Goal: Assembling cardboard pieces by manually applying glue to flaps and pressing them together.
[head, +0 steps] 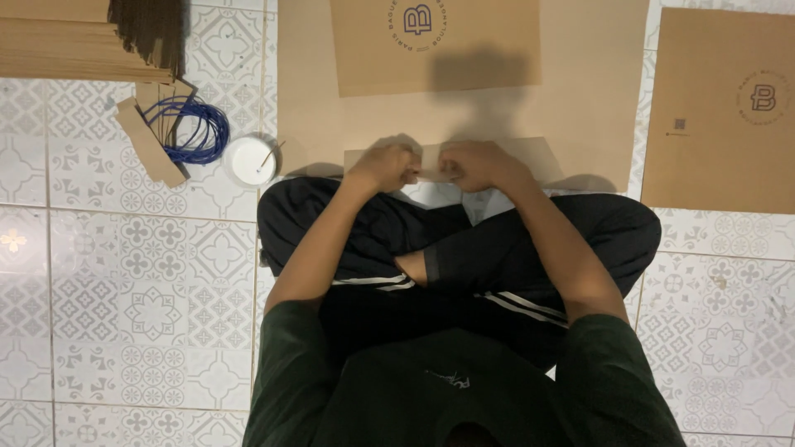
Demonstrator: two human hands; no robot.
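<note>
I sit cross-legged on a patterned tile floor. A large brown paper sheet lies flat in front of my knees, its near edge folded up into a narrow flap. My left hand and my right hand are both closed on the middle of that folded flap, knuckles up, a few centimetres apart. A printed brown paper piece with a round dark logo lies on the sheet beyond my hands.
A white round cup of glue with a stick stands left of the sheet. Further left are a coil of blue cord, brown paper strips and a stack of brown paper. Another printed brown sheet lies at right.
</note>
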